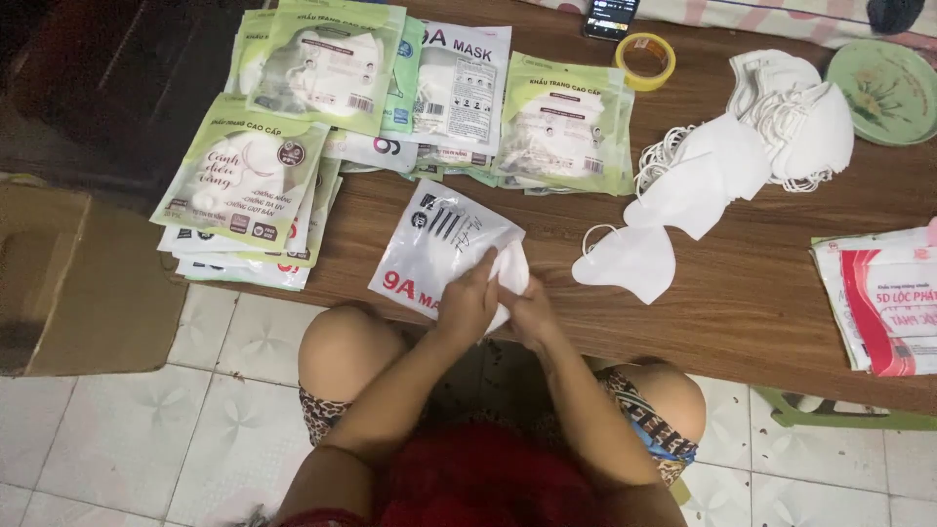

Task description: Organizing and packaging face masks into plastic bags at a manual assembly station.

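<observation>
Seated person at a wooden desk (742, 303), seen from above. The left hand (467, 304) and right hand (530, 314) meet at the desk's near edge, fingers of both clenched on a folded white face mask (511, 270). The mask sits at the mouth of a white printed pouch (437, 244), which lies flat on the desk just beyond the hands; the left hand overlaps the pouch's near corner.

Surroundings: a loose white mask (630, 262) lies just right of the hands, and a heap of white masks with ear loops (752, 146) lies farther back to the right. Stacks of green-and-white mask packets (244, 176) crowd the desk's left end, with more packets (566, 127) fanned behind the pouch. A roll of yellow tape (644, 60) and a dark phone (610, 18) rest at the far edge. A green patterned plate (883, 93) sits at the far right, and red-and-white packets (883, 303) at the right edge. A cardboard box (68, 283) stands on the tiled floor at left.
</observation>
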